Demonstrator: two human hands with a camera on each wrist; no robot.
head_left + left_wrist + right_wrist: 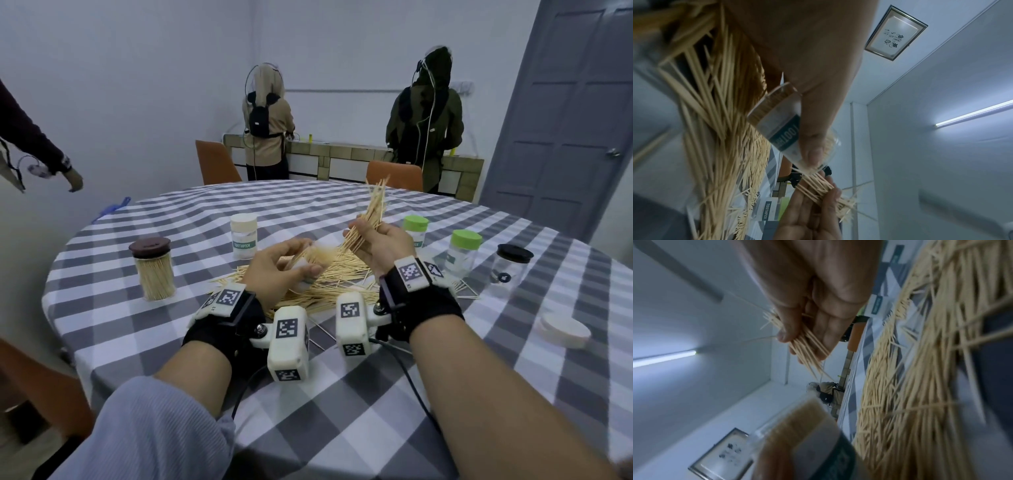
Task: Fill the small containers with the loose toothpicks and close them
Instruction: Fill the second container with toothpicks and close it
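Left hand [274, 270] fingers curl round a clear toothpick container [785, 128], held tilted just above the loose toothpick pile [329, 277] on the table [342, 428], its open mouth turned toward the right hand. Right of the container, right hand [380, 246] fingers pinch a toothpick bundle [373, 209], long axis steeply upright and well off the mouth's line. Judgement: the bundle must tip down into line with the mouth before insertion.
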